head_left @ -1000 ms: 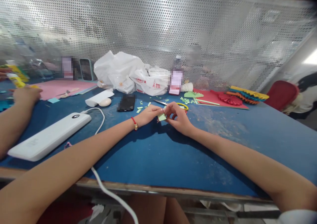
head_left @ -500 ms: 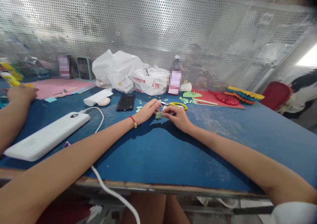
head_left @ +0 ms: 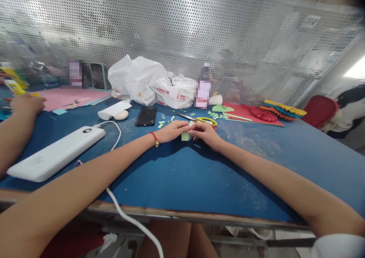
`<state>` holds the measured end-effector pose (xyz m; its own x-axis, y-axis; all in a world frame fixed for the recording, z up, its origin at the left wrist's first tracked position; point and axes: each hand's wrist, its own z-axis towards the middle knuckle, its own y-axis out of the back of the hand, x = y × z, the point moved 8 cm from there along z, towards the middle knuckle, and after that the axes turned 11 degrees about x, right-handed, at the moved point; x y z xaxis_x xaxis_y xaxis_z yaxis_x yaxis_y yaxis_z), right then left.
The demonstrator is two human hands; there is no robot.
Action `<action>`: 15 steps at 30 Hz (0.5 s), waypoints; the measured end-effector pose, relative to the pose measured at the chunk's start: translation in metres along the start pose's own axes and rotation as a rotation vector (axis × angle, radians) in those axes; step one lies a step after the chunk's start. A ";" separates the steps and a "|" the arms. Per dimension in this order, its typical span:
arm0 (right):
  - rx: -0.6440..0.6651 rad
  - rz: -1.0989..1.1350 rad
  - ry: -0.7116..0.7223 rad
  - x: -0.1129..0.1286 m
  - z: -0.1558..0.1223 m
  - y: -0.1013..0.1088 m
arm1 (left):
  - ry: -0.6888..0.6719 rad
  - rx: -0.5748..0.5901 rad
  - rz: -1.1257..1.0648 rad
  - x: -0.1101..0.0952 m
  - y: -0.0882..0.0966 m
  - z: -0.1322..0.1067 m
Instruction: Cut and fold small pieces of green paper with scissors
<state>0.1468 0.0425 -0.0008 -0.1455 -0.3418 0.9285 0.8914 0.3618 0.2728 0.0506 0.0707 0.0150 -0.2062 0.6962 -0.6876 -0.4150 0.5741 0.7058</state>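
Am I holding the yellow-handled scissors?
No, the yellow-handled scissors lie on the table; left hand and right hand hold green paper.

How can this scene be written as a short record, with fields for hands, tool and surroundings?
Left hand: fingertips holding a small light green paper
Bracelet: red, on the left wrist
Right hand: fingertips at the same paper
Scissors: yellow-handled, lying just beyond the hands, blades pointing left
Green scraps: scattered beyond the hands
Table: blue
Power bank: white, beside the left forearm
Another person's hand: at far left
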 end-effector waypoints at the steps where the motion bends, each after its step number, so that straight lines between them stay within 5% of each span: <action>1: -0.001 0.012 0.000 0.000 0.000 0.001 | -0.005 -0.003 0.002 -0.001 0.001 0.000; 15: 0.148 0.080 -0.063 -0.001 0.000 -0.010 | -0.060 -0.162 0.060 -0.008 0.010 -0.006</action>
<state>0.1381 0.0397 -0.0046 -0.1077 -0.2535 0.9613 0.8290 0.5108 0.2276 0.0426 0.0684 0.0263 -0.1836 0.7547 -0.6299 -0.5422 0.4567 0.7053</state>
